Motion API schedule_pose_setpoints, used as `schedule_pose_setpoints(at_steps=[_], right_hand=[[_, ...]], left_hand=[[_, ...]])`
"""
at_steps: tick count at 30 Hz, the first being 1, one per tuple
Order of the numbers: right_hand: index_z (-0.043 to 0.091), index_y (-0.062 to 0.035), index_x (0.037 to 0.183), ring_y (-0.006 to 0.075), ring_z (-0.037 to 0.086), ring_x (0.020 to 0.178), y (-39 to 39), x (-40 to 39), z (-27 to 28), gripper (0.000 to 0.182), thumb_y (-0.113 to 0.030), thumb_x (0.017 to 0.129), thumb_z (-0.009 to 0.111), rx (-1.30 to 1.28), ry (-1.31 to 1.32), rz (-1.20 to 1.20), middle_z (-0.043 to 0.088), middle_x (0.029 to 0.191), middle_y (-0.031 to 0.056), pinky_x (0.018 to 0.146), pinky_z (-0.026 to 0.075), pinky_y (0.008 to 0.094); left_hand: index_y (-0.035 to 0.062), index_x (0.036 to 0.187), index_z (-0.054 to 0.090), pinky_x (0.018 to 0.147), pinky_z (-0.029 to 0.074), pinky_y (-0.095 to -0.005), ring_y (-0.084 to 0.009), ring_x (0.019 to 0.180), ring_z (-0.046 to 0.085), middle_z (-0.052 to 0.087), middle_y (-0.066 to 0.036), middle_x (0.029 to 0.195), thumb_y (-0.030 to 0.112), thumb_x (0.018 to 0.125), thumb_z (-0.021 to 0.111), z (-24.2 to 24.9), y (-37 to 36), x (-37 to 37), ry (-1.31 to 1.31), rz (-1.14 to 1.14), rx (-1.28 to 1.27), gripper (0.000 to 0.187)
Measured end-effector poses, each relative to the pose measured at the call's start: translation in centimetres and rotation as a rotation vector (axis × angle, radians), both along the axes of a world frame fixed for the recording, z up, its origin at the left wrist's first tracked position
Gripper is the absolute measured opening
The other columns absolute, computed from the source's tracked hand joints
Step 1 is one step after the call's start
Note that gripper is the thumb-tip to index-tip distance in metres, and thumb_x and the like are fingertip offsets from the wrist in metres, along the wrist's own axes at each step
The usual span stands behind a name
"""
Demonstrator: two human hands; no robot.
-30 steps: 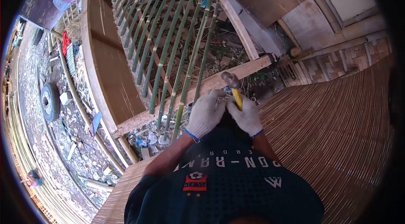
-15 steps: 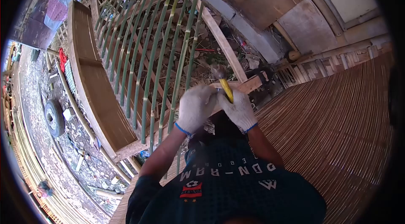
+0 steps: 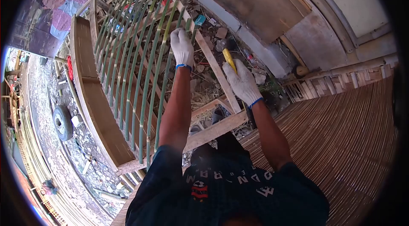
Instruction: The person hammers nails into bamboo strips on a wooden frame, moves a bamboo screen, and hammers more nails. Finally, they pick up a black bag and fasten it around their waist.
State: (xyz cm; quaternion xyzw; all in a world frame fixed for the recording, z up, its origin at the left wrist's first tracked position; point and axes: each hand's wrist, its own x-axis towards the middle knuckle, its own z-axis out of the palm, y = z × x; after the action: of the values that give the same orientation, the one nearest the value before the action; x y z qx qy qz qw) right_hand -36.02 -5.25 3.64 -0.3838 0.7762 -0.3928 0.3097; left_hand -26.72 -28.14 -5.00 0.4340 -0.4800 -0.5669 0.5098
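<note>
My left hand (image 3: 182, 48), in a white knitted glove with a blue cuff, reaches out over the row of green bamboo strips (image 3: 147, 55). Its fingers are curled at the rightmost strips and appear closed round a bamboo strip (image 3: 188, 24); the glove hides the exact contact. A hammer with a yellow handle (image 3: 229, 59) is gripped in my right hand (image 3: 242, 80), which wears a matching glove. The grey hammer head points away from me and is blurred. Under the strips runs a wooden frame (image 3: 213, 65), its right-hand beam between my two hands.
Rubble and straw (image 3: 202, 83) lie on the ground inside the frame. A woven bamboo mat (image 3: 328, 132) spreads at the right, beside a low wall (image 3: 260, 51). Outside on the left are a tyre (image 3: 63, 122) and a long brown board (image 3: 100, 111). A printed banner (image 3: 55, 9) hangs at upper left.
My hands were close together at the hammer handle; now they are apart. The left has reached forward to the strips, and the right has moved forward with the hammer.
</note>
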Motion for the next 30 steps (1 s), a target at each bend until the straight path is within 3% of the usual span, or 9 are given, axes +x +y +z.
schedule_pose_setpoints(at_steps=[3, 6, 9, 11, 14, 17, 20, 23, 30], right_hand=[[0.058, 0.0001, 0.117, 0.0393, 0.068, 0.097, -0.9, -1.1, 0.1, 0.048, -0.046, 0.103, 0.055, 0.039, -0.051, 0.017, 0.067, 0.098, 0.0231, 0.084, 0.05, 0.0467], [0.059, 0.0001, 0.118, 0.0392, 0.068, 0.099, -1.7, -1.9, -0.7, 0.05, -0.047, 0.102, 0.055, 0.04, -0.094, 0.032, 0.067, 0.1, 0.0233, 0.085, 0.05, 0.0465], [0.059, 0.0001, 0.119, 0.0399, 0.068, 0.1, -2.7, -2.8, -1.6, 0.051, -0.048, 0.102, 0.055, 0.039, -0.106, 0.031, 0.068, 0.101, 0.024, 0.086, 0.05, 0.0468], [0.059, 0.0001, 0.12, 0.0414, 0.067, 0.101, -3.4, -3.5, -2.4, 0.052, -0.049, 0.102, 0.054, 0.054, -0.099, 0.046, 0.068, 0.102, 0.0246, 0.086, 0.05, 0.0476], [0.057, -0.0048, 0.111, 0.0091, 0.05, 0.062, -4.5, -4.4, -4.0, 0.041, -0.045, 0.105, 0.056, -0.008, -0.069, 0.05, 0.052, 0.075, -0.0006, 0.054, 0.043, 0.0307], [0.058, -0.0001, 0.119, 0.0475, 0.066, 0.1, -5.7, -5.6, -4.0, 0.051, -0.048, 0.104, 0.05, 0.078, -0.04, 0.09, 0.068, 0.098, 0.0276, 0.085, 0.05, 0.0511], [0.058, -0.0001, 0.117, 0.0489, 0.065, 0.096, -7.1, -6.3, -3.8, 0.047, -0.045, 0.105, 0.05, 0.036, 0.006, 0.134, 0.067, 0.092, 0.0265, 0.083, 0.049, 0.0513], [0.057, -0.0056, 0.111, 0.0105, 0.051, 0.052, -9.1, -6.7, -3.8, 0.036, -0.041, 0.108, 0.051, -0.091, -0.009, 0.147, 0.054, 0.07, -0.0003, 0.049, 0.045, 0.03], [0.055, -0.0015, 0.124, 0.0097, 0.049, 0.047, -17.1, -11.2, -5.2, 0.047, -0.045, 0.109, 0.046, -0.104, -0.525, 0.134, 0.058, 0.072, 0.002, 0.044, 0.043, 0.027]], left_hand=[[0.0075, 0.115, 0.061, 0.052, 0.036, -0.0225, -0.0048, 0.06, 0.045, 0.055, 0.001, 0.08, 0.021, 0.104, 0.057, 0.1, 0.0, 0.2, 0.318, -0.091, 0.234, 0.018], [0.0046, 0.116, 0.065, 0.059, 0.045, -0.026, -0.0086, 0.064, 0.052, 0.059, 0.0, 0.084, 0.021, 0.103, 0.059, 0.9, 0.3, 0.6, 0.125, -0.111, 0.156, 0.021], [-0.0006, 0.113, 0.069, 0.07, 0.052, -0.0315, -0.0151, 0.074, 0.063, 0.068, -0.005, 0.09, 0.021, 0.102, 0.061, 1.4, 0.6, -0.1, -0.315, -0.027, -0.331, 0.026], [-0.002, 0.112, 0.071, 0.078, 0.053, -0.0337, -0.0203, 0.083, 0.068, 0.072, -0.009, 0.095, 0.02, 0.1, 0.063, 2.2, 1.2, -1.2, -0.397, 0.024, -0.366, 0.026], [0.001, 0.111, 0.074, 0.082, 0.053, -0.0349, -0.0279, 0.092, 0.072, 0.074, -0.015, 0.099, 0.021, 0.098, 0.065, 1.9, 1.6, -2.0, -0.547, 0.08, -0.431, 0.026], [0.0033, 0.111, 0.075, 0.083, 0.054, -0.0358, -0.0299, 0.094, 0.072, 0.074, -0.014, 0.1, 0.022, 0.098, 0.064, 1.5, 1.3, -2.7, -0.574, 0.079, -0.4, 0.026], [0.0044, 0.11, 0.075, 0.083, 0.054, -0.0371, -0.0307, 0.094, 0.072, 0.074, -0.014, 0.1, 0.022, 0.098, 0.062, 1.1, 1.5, -2.9, -0.624, 0.116, -0.424, 0.025], [0.004, 0.109, 0.074, 0.083, 0.054, -0.0383, -0.0321, 0.095, 0.072, 0.074, -0.015, 0.1, 0.02, 0.098, 0.061, 0.8, 1.5, -3.1, -0.669, 0.161, -0.446, 0.023], [0.0022, 0.109, 0.071, 0.083, 0.054, -0.0405, -0.035, 0.094, 0.071, 0.073, -0.018, 0.099, 0.018, 0.099, 0.061, 0.3, 1.5, -3.1, -0.612, 0.235, -0.446, 0.021]])
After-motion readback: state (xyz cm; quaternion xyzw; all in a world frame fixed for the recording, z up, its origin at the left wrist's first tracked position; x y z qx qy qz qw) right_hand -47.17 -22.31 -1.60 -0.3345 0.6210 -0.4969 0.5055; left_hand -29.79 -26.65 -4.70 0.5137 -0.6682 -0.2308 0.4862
